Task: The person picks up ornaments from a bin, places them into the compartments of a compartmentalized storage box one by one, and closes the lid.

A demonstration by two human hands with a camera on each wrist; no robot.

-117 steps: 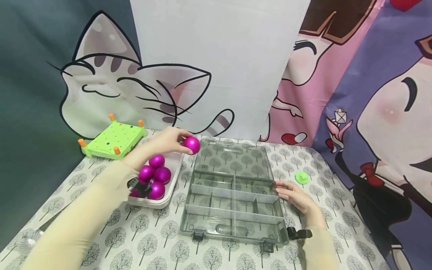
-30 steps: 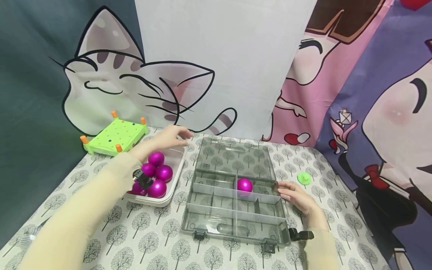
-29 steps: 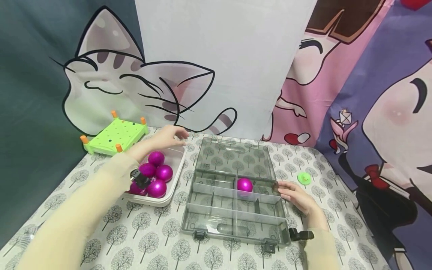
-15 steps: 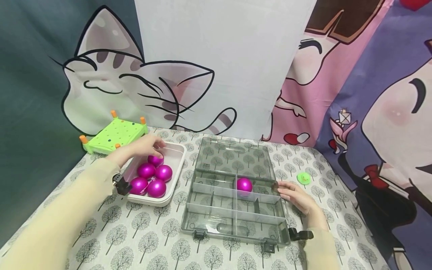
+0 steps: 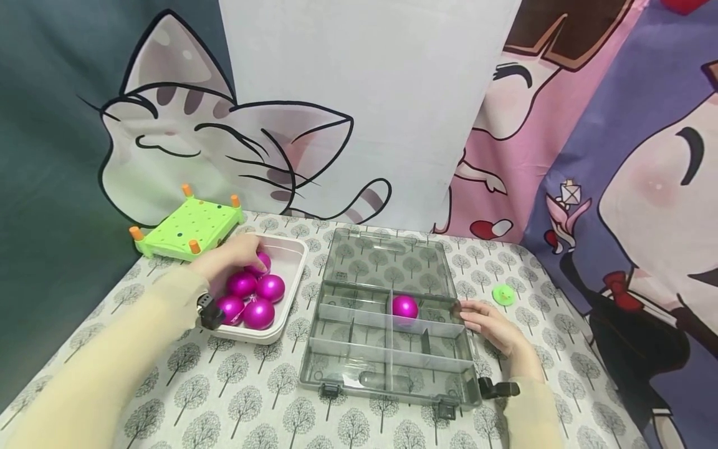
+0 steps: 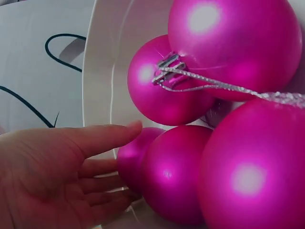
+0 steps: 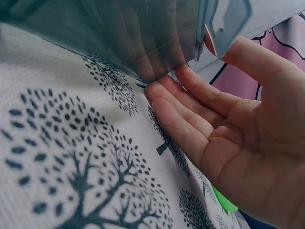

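My left hand [image 5: 232, 252] reaches into a white plastic basin [image 5: 293, 259] and grips the farthest magenta Christmas bauble [image 5: 261, 262] there. In the left wrist view the thumb lies on one side of that bauble [image 6: 129, 160] and the fingers on the other. Several more baubles [image 5: 258, 313] fill the basin around it, one with a silver cord. A clear grey compartment box [image 5: 349, 360] lies with its lid back, a single bauble [image 5: 405, 308] in its rear right section. Extended fingers of my right hand [image 5: 496, 327] touch the box's right side [image 6: 2, 2].
A lime-green pegboard [image 5: 191, 227] with orange legs stands behind the basin at the left. A small green disc [image 5: 503, 295] lies right of the box. Printed curtains [image 5: 370, 112] rise behind the tree-patterned cloth [image 5: 275, 411].
A bauble my left hand held is now in the box's rear right section. That hand has gone back left and down into the basin onto another bauble. The right hand stays put.
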